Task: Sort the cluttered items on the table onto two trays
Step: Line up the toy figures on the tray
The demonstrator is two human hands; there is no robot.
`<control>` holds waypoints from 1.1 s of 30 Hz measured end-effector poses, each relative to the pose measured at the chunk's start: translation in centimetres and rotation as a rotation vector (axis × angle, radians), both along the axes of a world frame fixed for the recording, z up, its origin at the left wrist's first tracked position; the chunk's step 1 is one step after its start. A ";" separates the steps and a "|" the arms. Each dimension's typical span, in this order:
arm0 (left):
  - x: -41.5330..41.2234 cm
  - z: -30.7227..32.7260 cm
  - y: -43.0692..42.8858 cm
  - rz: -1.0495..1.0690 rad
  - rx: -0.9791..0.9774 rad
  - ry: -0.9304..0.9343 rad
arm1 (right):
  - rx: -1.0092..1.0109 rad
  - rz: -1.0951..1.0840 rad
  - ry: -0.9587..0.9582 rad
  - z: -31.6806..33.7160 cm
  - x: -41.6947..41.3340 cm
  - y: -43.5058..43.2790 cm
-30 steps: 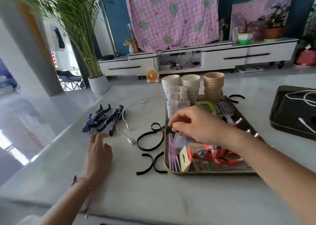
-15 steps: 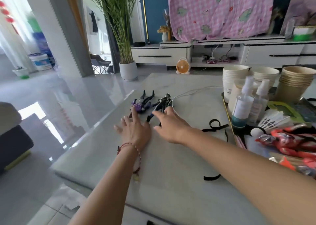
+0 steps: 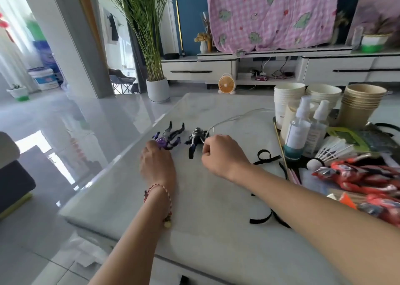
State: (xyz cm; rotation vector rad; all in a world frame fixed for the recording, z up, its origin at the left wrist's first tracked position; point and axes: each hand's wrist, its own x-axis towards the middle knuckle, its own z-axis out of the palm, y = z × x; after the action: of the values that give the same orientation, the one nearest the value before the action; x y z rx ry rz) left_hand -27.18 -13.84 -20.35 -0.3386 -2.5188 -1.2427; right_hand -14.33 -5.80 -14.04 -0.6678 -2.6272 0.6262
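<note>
On the white marble table (image 3: 216,198) lie a purple toy figure (image 3: 170,136) and a black toy figure (image 3: 194,141). My left hand (image 3: 157,163) reaches onto the purple figure's near end, its fingertips curling over it. To the right of the black figure my right hand (image 3: 223,155) has its fingers curled and pinches the white cable (image 3: 233,118), which runs back toward the cups. A gold-rimmed tray (image 3: 281,146) at the right holds two spray bottles (image 3: 296,131), a shuttlecock (image 3: 333,150) and red toy figures (image 3: 357,176).
Stacks of paper cups (image 3: 359,109) stand at the tray's far end. Black straps (image 3: 266,157) lie between my right arm and the tray. The table's left edge drops to a glossy floor. A potted plant (image 3: 157,88) and a small fan (image 3: 226,83) stand beyond the table.
The view has swung left. My right hand left the tray, crossed to the black figure and closed on the cable. My left hand slid forward onto the purple figure.
</note>
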 end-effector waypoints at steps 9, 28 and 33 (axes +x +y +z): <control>4.9 4.5 -5.0 -0.005 0.557 0.038 | -0.725 -0.075 0.316 4.8 10.7 1.0; 20.5 20.3 3.3 -0.514 0.565 0.369 | -1.105 -0.071 0.604 4.2 26.8 4.0; 21.4 18.3 4.2 -0.649 0.001 0.001 | -1.047 -0.127 0.673 3.3 27.1 4.4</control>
State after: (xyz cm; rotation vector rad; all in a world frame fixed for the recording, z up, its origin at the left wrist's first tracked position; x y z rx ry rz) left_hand -5.76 -9.62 -2.09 -1.2252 -2.4843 -1.4408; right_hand 12.77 -1.35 -10.70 -0.6903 -1.4983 1.8230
